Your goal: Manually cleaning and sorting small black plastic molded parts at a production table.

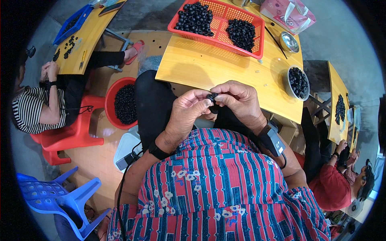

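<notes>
Between my fingertips, just off the near edge of the yellow table (189,60), is a small black ring-like part (210,97). My left hand (187,107) pinches it from the left with thumb and forefinger. From the other side my right hand (240,102) closes thumb and fingers on the same part or one pressed against it; the fingers hide which. On the far side of the table a red plastic basket (219,24) holds two heaps of black parts, larger knobs (196,18) at left and smaller rings (240,34) at right.
A bowl of black rings (298,83) stands near the table's right edge, with a metal bowl (289,42), a dark rod (276,42) and a pink bag (288,15) beyond. A red tub (120,102) of black parts sits left on the floor. Other people work at both side tables.
</notes>
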Demonstrator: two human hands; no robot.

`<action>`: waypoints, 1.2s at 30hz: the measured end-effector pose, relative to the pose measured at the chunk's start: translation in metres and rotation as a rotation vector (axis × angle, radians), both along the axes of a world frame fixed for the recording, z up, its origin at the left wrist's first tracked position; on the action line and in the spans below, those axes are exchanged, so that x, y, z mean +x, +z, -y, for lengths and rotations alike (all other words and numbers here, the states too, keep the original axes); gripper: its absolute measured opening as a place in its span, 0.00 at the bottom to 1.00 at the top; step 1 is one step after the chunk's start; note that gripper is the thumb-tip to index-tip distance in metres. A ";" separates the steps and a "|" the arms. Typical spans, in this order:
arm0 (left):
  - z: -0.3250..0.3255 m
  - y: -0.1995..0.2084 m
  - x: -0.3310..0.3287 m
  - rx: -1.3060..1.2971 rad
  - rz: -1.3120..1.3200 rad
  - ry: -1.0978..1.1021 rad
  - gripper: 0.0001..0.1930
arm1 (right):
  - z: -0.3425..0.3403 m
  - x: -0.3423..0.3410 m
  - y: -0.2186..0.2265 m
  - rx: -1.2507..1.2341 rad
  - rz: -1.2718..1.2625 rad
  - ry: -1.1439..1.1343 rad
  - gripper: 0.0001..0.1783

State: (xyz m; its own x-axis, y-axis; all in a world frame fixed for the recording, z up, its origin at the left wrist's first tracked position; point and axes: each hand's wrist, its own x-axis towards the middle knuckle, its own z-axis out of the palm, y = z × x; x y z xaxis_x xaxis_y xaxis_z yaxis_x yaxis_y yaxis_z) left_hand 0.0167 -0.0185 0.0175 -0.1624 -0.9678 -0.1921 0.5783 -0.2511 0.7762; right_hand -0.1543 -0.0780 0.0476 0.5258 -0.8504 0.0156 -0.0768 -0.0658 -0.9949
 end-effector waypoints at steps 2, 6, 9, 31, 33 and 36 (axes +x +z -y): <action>-0.001 -0.002 0.000 -0.007 -0.002 -0.014 0.11 | -0.001 -0.001 -0.001 -0.081 -0.011 0.010 0.08; -0.001 -0.006 0.000 -0.004 0.000 -0.013 0.10 | 0.001 -0.001 -0.002 -0.253 -0.068 0.023 0.07; -0.001 -0.004 0.000 0.003 0.016 -0.035 0.10 | 0.000 -0.002 -0.005 -0.079 0.055 0.002 0.06; 0.000 -0.018 0.003 -0.007 -0.011 -0.053 0.10 | 0.001 -0.008 -0.029 0.493 0.459 -0.008 0.11; 0.001 -0.018 0.003 -0.014 0.012 -0.056 0.10 | 0.001 -0.009 -0.033 0.506 0.504 -0.017 0.11; -0.005 -0.016 0.002 -0.013 -0.056 -0.069 0.09 | -0.005 -0.009 -0.032 0.515 0.498 -0.001 0.11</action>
State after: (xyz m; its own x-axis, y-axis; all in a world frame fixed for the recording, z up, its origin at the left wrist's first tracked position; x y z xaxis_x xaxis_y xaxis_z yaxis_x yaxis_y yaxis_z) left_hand 0.0187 -0.0135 0.0011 -0.2394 -0.9562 -0.1684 0.6023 -0.2822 0.7467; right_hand -0.1635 -0.0726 0.0159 0.5598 -0.8149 -0.1505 0.3946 0.4218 -0.8163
